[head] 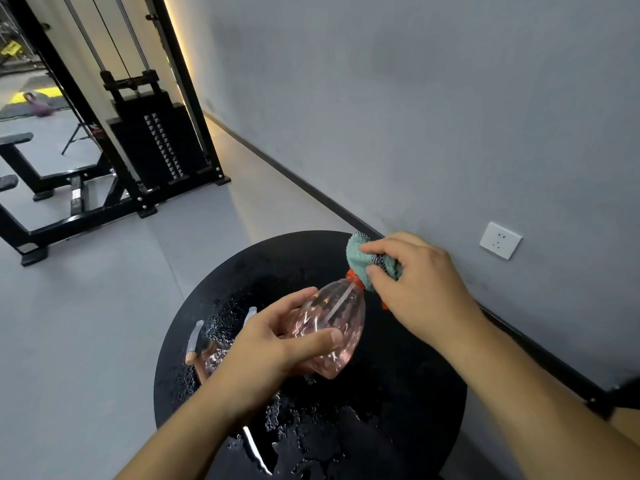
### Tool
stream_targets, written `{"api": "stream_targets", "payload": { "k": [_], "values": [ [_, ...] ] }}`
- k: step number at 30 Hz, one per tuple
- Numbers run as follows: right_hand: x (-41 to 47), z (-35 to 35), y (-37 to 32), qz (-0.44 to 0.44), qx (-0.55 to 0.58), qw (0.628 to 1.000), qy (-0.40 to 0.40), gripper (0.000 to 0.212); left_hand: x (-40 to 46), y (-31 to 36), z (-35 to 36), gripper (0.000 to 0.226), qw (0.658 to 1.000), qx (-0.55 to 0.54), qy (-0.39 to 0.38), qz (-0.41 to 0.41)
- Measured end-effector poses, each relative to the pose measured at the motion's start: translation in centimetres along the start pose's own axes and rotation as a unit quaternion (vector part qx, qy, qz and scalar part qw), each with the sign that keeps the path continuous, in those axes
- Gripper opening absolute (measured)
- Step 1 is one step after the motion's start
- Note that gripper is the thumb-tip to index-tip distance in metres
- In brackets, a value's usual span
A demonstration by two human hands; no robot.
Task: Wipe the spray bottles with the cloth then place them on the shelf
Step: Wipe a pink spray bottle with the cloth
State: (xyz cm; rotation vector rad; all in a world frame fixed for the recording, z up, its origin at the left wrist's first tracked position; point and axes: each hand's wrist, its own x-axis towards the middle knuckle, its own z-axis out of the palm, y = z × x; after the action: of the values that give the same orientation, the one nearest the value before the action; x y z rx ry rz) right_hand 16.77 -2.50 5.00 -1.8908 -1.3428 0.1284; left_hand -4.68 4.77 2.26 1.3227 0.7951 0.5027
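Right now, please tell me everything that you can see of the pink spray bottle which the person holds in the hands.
The pink spray bottle looks like clear, ribbed plastic with a pink tint, and a thin tube shows inside it. It is held tilted above the wet black round table, neck pointing up and away. The left hand grips its body near the base. At the red-orange spray head, the right hand presses a teal cloth, which hides most of the head. Whether liquid is inside, I cannot tell.

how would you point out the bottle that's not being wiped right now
Start at the round black table, wet with droplets. Left of the left hand a second pink spray bottle lies on the tabletop. Unlike the held bottle, it has a pale grey trigger head and nobody touches it.
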Motion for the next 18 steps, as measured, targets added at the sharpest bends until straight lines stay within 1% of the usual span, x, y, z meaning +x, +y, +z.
{"api": "stream_targets", "payload": {
  "k": [5, 11, 15, 18],
  "values": [
    [0.7, -0.8, 1.2, 0.043, -0.025, 0.998, 0.037, 0.029, 0.1, 0.3, -0.3, 0.076, 1.0, 0.009, 0.005, 0.016],
    [0.2, 0.0, 0.4, -0.006, -0.02, 1.0, -0.016, 0.031, 0.2, -0.2, -0.2, 0.079, 0.999, 0.041, 0.0, 0.01],
    [0.8, -0.6, 1.4, 0.044, -0.03, 0.999, 0.011, 0.028, 0.3, -0.2, -0.4, 0.079, 0.998, 0.055, 0.014, 0.021],
    [0.7, -0.5, 1.2, 0.044, -0.029, 0.999, 0.009, 0.029, 0.5, -0.2, -0.4, 0.082, 0.998, 0.063, 0.011, 0.022]
  ]
}}
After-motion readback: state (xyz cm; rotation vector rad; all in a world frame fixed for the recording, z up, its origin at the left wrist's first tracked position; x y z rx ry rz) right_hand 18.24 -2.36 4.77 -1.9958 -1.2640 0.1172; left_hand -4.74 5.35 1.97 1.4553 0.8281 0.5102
